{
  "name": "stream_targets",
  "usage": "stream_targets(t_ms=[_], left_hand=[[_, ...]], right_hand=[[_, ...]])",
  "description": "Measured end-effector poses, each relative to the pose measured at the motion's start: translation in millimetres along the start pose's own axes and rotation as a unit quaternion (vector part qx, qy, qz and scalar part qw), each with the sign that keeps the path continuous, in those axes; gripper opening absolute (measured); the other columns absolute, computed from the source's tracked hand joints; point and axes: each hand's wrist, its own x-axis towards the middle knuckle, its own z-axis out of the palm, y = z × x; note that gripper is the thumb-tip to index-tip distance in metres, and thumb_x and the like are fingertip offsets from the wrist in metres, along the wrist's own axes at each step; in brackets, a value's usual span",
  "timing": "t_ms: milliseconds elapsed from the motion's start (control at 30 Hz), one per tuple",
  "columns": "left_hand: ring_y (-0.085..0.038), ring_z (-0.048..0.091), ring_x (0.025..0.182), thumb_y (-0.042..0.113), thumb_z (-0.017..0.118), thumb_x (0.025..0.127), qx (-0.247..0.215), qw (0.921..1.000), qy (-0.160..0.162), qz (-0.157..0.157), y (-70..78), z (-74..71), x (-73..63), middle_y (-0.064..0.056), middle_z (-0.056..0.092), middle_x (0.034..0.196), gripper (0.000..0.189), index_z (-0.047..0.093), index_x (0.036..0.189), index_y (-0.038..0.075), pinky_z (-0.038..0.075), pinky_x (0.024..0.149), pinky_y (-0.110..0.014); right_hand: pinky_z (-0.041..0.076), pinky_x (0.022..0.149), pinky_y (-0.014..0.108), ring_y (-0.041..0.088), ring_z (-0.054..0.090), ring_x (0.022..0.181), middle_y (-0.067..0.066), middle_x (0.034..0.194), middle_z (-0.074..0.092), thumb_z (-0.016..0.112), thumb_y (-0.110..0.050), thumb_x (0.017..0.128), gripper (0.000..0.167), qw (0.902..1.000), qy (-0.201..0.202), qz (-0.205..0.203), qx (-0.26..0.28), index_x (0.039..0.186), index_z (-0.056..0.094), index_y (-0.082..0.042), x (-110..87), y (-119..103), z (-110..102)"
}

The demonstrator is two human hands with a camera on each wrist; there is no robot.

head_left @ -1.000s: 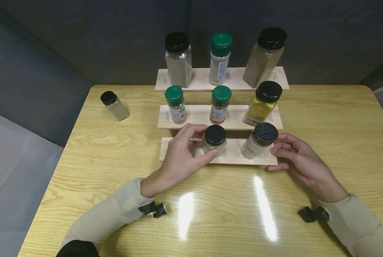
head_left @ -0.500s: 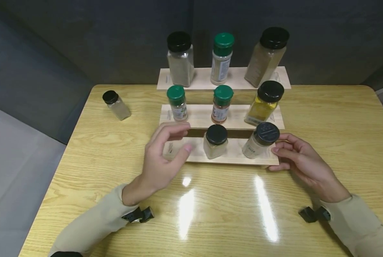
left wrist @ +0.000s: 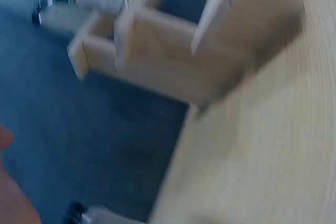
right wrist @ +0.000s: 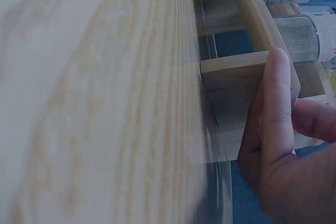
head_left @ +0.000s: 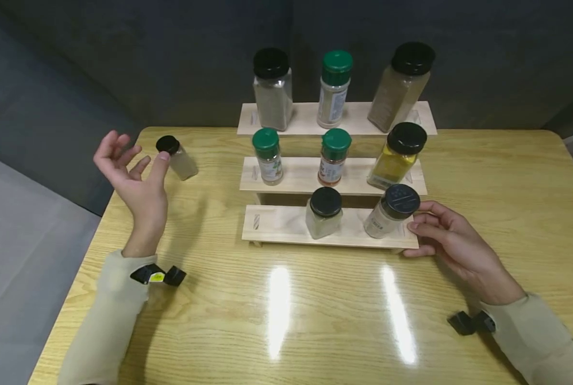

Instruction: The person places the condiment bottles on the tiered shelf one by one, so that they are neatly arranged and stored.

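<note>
My left hand hovers over the table's left side with fingers spread, holding nothing. Just to its right stands a small spice jar with a black lid; the thumb overlaps its lid in the head view. In the blurred left wrist view, part of that jar shows at the bottom edge. My right hand grips the right end of the bottom step of a three-step wooden spice rack, thumb on top and fingers at the side and underneath. On that step stand a square black-lidded jar and a black-capped shaker.
Two green-capped shakers and a yellow spice jar stand on the middle step. The top step bears two tall black-lidded jars and a green-capped shaker. A dark cloth wall rises behind the table.
My left hand has let go of the square black-lidded jar on the bottom step and swung left to the small jar. The right hand has stayed at the rack's end.
</note>
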Motion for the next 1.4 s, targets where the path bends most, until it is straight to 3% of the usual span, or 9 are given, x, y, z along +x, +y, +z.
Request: stream_targets(t_ms=[67, 167, 300, 467, 667, 833, 1133, 1400], left_hand=[[-0.02, 0.044, 0.129, 0.001, 0.082, 0.089, 0.049, 0.9972, -0.013, -0.055, -11.6, -7.7, 4.6, -0.008, 0.043, 0.147, 0.079, 0.037, 0.154, 0.007, 0.046, 0.102, -0.034], [-0.017, 0.036, 0.14, 0.005, 0.083, 0.094, 0.109, 0.9833, -0.055, -0.135, -27.2, -14.4, 7.1, -0.002, 0.036, 0.157, 0.086, 0.031, 0.162, 0.013, 0.043, 0.109, -0.032], [-0.016, 0.026, 0.149, 0.008, 0.083, 0.096, 0.161, 0.9642, -0.102, -0.184, -42.6, -16.5, 8.5, -0.002, 0.026, 0.167, 0.092, 0.025, 0.168, 0.015, 0.039, 0.117, -0.027], [-0.017, 0.029, 0.145, 0.007, 0.082, 0.096, 0.183, 0.9581, -0.095, -0.199, -53.8, -14.3, 11.8, -0.003, 0.029, 0.165, 0.088, 0.03, 0.166, 0.011, 0.043, 0.113, -0.024], [-0.016, 0.047, 0.13, 0.002, 0.08, 0.095, 0.184, 0.956, -0.067, -0.218, -61.6, -13.8, 17.2, -0.003, 0.045, 0.148, 0.071, 0.043, 0.156, 0.008, 0.05, 0.108, -0.03], [-0.013, 0.053, 0.119, 0.0, 0.08, 0.096, 0.187, 0.9554, -0.054, -0.223, -64.9, -15.2, 22.1, -0.002, 0.05, 0.135, 0.063, 0.048, 0.15, 0.005, 0.052, 0.105, -0.027], [-0.011, 0.056, 0.111, 0.0, 0.084, 0.095, 0.173, 0.9551, -0.061, -0.233, -66.7, -23.3, 23.0, 0.002, 0.052, 0.126, 0.054, 0.054, 0.139, 0.009, 0.056, 0.099, -0.026], [-0.01, 0.053, 0.111, 0.005, 0.083, 0.098, 0.217, 0.9465, -0.091, -0.221, -53.9, -31.1, 11.8, 0.004, 0.052, 0.127, 0.047, 0.055, 0.134, 0.013, 0.054, 0.09, -0.023]], right_hand=[[0.07, 0.078, 0.05, 0.017, 0.066, 0.099, 0.009, 0.109, 0.057, 0.047, 0.019, 0.108, 0.035, 1.0, 0.001, 0.001, 0.001, 0.127, 0.063, -0.007, -0.6, 0, 0], [0.07, 0.078, 0.049, 0.017, 0.066, 0.099, 0.009, 0.109, 0.058, 0.047, 0.018, 0.108, 0.035, 1.0, 0.002, 0.001, -0.002, 0.127, 0.063, -0.007, -1.0, 0, 0], [0.07, 0.078, 0.049, 0.017, 0.066, 0.098, 0.009, 0.108, 0.058, 0.047, 0.018, 0.109, 0.035, 1.0, 0.0, -0.001, -0.007, 0.127, 0.063, -0.008, -1.3, 1, -1], [0.07, 0.079, 0.049, 0.016, 0.066, 0.098, 0.008, 0.108, 0.057, 0.047, 0.018, 0.109, 0.036, 0.9999, -0.001, -0.002, -0.01, 0.127, 0.063, -0.009, -1.6, 1, -1], [0.07, 0.079, 0.05, 0.016, 0.066, 0.098, 0.008, 0.107, 0.056, 0.047, 0.018, 0.108, 0.035, 1.0, -0.002, -0.002, -0.008, 0.126, 0.063, -0.008, -1.4, 1, 0], [0.07, 0.078, 0.05, 0.016, 0.065, 0.098, 0.008, 0.107, 0.056, 0.047, 0.018, 0.108, 0.035, 0.9999, 0.0, -0.002, -0.012, 0.125, 0.063, -0.008, -1.2, 0, 1], [0.07, 0.078, 0.049, 0.017, 0.067, 0.096, 0.008, 0.107, 0.057, 0.048, 0.018, 0.108, 0.036, 0.9998, 0.006, 0.001, -0.021, 0.125, 0.064, -0.009, -1.2, 0, 1], [0.07, 0.078, 0.049, 0.017, 0.066, 0.096, 0.008, 0.107, 0.057, 0.047, 0.018, 0.108, 0.035, 0.9998, 0.004, 0.0, -0.019, 0.125, 0.063, -0.008, -0.5, -1, 0]])
